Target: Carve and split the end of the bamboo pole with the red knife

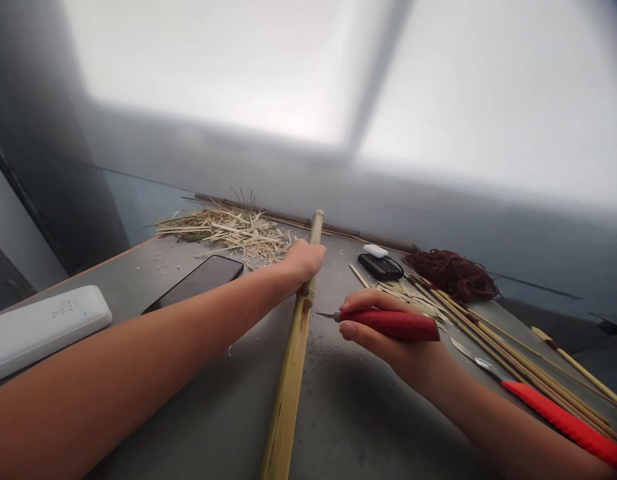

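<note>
My left hand [302, 261] is wrapped round the upper part of a bamboo pole [288, 380], which runs from the near edge of view away toward the wall. A joint and a cut slot show on the pole just below that hand. In my right hand [393, 333] is a carving knife [396, 325] with a red handle, held between thumb and fingers. Its short pointed blade faces left, close beside the slot; from this angle I cannot tell whether the tip touches the bamboo.
Bamboo shavings [238, 230] are heaped at the back left, near a phone [203, 280] and a white device [48, 327]. At right lie a black box with a cable [380, 267], dark red cord [453, 275], thin bamboo sticks [508, 353] and a red-handled knife [558, 413].
</note>
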### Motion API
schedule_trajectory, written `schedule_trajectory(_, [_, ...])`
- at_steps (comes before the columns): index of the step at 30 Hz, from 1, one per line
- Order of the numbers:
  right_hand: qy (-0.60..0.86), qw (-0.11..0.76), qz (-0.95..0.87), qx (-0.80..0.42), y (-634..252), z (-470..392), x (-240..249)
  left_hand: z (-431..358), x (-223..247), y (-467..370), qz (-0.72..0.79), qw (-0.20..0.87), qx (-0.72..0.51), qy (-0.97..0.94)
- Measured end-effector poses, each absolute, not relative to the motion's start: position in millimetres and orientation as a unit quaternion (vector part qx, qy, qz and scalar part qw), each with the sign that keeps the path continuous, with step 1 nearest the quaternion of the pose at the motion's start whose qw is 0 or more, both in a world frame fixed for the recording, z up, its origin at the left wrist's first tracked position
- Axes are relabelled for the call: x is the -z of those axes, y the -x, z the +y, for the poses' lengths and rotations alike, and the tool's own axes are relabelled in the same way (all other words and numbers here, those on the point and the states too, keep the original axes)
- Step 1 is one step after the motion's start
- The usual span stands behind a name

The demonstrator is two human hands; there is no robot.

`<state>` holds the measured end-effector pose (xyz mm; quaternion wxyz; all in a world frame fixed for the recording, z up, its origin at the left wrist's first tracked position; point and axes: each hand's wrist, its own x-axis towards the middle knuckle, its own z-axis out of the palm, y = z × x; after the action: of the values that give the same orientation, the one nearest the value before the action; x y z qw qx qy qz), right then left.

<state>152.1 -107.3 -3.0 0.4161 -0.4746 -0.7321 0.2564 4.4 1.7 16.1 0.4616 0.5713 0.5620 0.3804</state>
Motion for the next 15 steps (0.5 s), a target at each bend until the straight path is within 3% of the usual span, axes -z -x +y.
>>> schedule_trajectory(7, [0.392, 0.53, -0.722, -0.21, -156, -116, 2, -8, -26, -8, 0.383, 0.701, -0.436, -0.414])
schedule_trajectory(11, [0.34, 0.555, -0.736, -0.187, -151, -135, -13, -28, -56, -4, 0.282, 0.718, -0.465, -0.434])
schedule_trajectory(15, [0.318, 0.533, -0.774, -0.127, -141, -155, -29, -51, -88, 5, 0.229, 0.663, -0.513, -0.494])
